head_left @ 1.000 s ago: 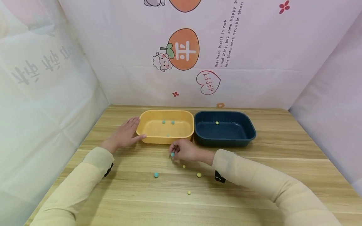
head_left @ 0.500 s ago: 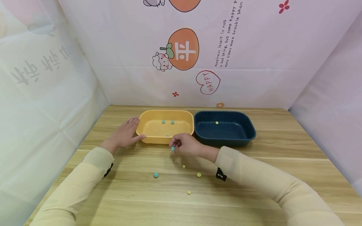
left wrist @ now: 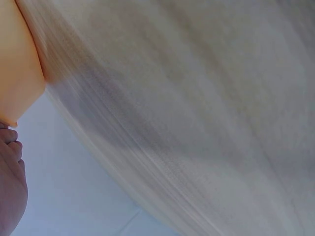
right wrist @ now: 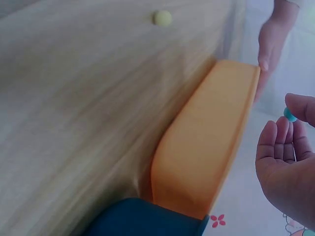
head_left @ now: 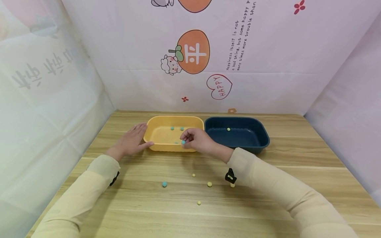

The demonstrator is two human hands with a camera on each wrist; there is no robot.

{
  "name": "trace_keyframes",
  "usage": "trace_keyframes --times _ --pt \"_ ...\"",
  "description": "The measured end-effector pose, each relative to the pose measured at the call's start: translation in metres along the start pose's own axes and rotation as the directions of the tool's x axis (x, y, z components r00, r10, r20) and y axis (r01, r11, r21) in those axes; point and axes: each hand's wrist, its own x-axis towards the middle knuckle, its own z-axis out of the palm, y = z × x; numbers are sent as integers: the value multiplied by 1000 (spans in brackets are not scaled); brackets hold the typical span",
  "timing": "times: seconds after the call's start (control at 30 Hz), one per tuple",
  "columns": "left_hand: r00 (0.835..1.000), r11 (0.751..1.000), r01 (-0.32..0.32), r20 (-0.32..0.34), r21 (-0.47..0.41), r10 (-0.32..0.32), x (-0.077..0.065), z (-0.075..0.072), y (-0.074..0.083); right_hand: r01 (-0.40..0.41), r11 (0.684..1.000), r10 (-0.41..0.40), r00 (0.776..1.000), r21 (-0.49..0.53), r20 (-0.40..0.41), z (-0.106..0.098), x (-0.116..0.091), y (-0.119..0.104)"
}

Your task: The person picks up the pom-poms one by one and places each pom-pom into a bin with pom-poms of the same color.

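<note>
Between thumb and fingers my right hand [head_left: 198,140] pinches a small blue-green ball [head_left: 183,142], held over the front rim of the yellow bin [head_left: 166,147]. The right wrist view shows the same ball [right wrist: 289,114] at the thumb tip. My left hand [head_left: 131,140] rests against the bin's left end, fingers extended along its side and thumb on the front rim. Inside the yellow bin lie two blue-green balls [head_left: 172,128] towards the back, and another [head_left: 176,143] shows partly behind the front wall.
A dark blue bin [head_left: 238,148] stands right beside the yellow one, with one yellow ball [head_left: 228,129] in it. On the wooden table in front lie a blue-green ball [head_left: 164,184] and several yellow balls [head_left: 209,184]. A printed cloth [head_left: 134,66] hangs behind the table.
My right hand has lifted the blue-green ball from near the table and moved it away from me to the yellow bin's front rim. My left hand has stayed in place.
</note>
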Motion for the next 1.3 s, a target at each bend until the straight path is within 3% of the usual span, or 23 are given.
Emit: trace_keyframes --times 0.43,0.67,1.07,1.3 --pt "1000 1000 -7 -4 1 7 0 1 -1 7 998 -2 996 60 -89 -7 22 -10" --pt "1000 1000 -9 -7 6 9 -1 1 0 -20 1000 22 990 17 -141 -3 38 -12" --pt "1000 1000 -14 -13 13 14 0 1 1 -102 994 110 976 50 -189 5 60 -10" --pt "1000 1000 -14 -12 17 14 0 2 0 -100 992 115 973 83 -203 13 73 -5"
